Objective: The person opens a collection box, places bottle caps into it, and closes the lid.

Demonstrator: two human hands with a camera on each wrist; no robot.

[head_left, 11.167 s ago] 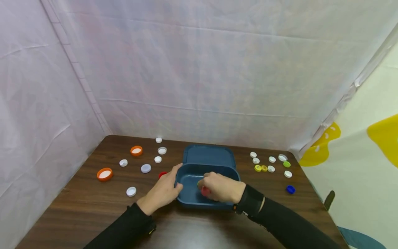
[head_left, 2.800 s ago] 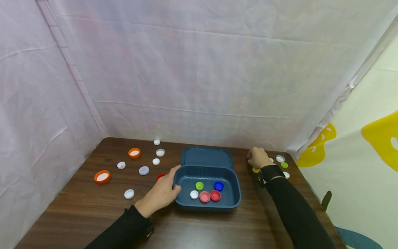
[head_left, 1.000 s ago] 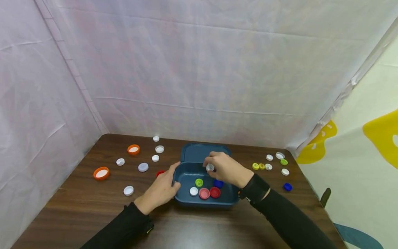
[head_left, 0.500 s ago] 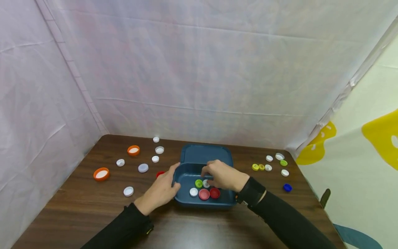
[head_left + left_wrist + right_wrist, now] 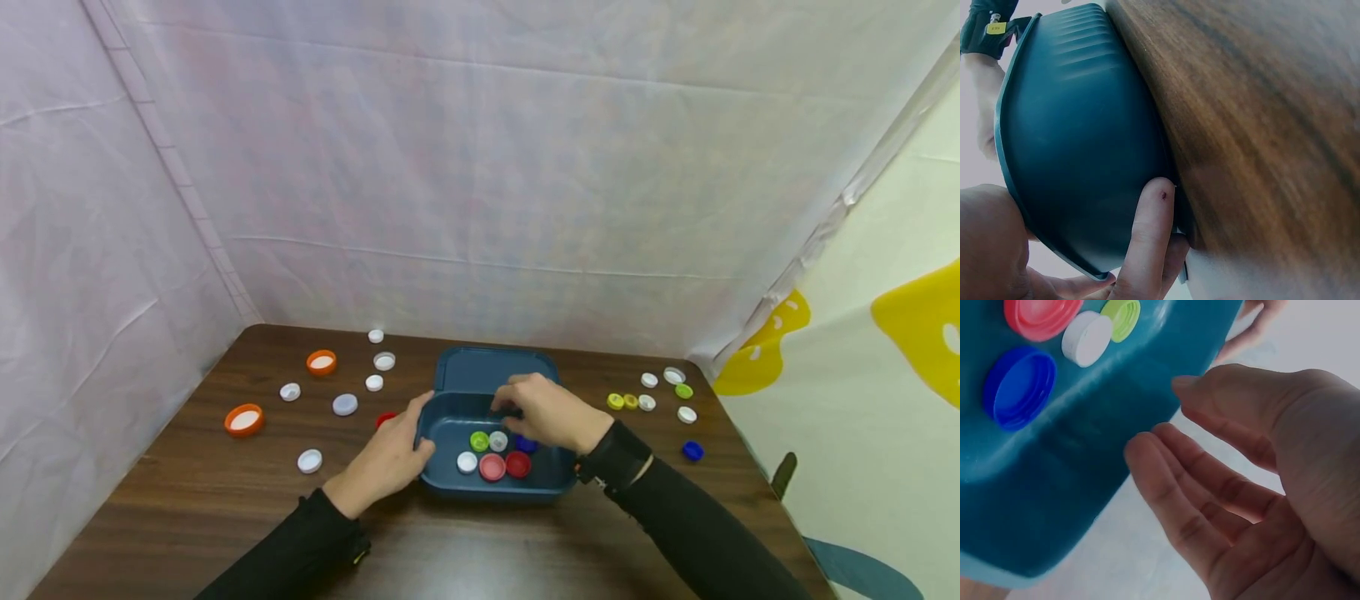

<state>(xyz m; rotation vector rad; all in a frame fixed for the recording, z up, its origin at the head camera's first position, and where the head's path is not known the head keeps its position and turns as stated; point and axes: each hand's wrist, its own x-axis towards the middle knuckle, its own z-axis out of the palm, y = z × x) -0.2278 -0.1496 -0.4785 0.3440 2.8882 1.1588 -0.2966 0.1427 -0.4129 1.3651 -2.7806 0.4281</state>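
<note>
A dark blue plastic box [image 5: 491, 487] stands on the table, several bottle caps in it. My left hand [image 5: 390, 454] holds its left end, thumb at the rim and fingers [image 5: 1150, 231] against the outer wall. Over the box's back part hovers my right hand [image 5: 551, 412], fingers loosely bent with nothing between them. Below its fingertips lie a white cap [image 5: 498, 441] and a green cap [image 5: 479, 441]. A blue cap [image 5: 1019, 389] is partly covered by that hand in the head view. In front sit another white cap [image 5: 467, 462], a pink cap [image 5: 492, 467] and a red cap [image 5: 518, 464].
Behind the box is its blue lid [image 5: 495, 369]. White caps and orange caps [image 5: 243, 420] are spread at the left; a red cap [image 5: 385, 418] shows beside the left hand. White, green, yellow caps [image 5: 615, 402] and a blue cap [image 5: 693, 451] lie at the right.
My right hand went to the caps at right, brought a white cap over, set it beside the green one in the box, let go and rose slightly. My left hand stayed at the box.
</note>
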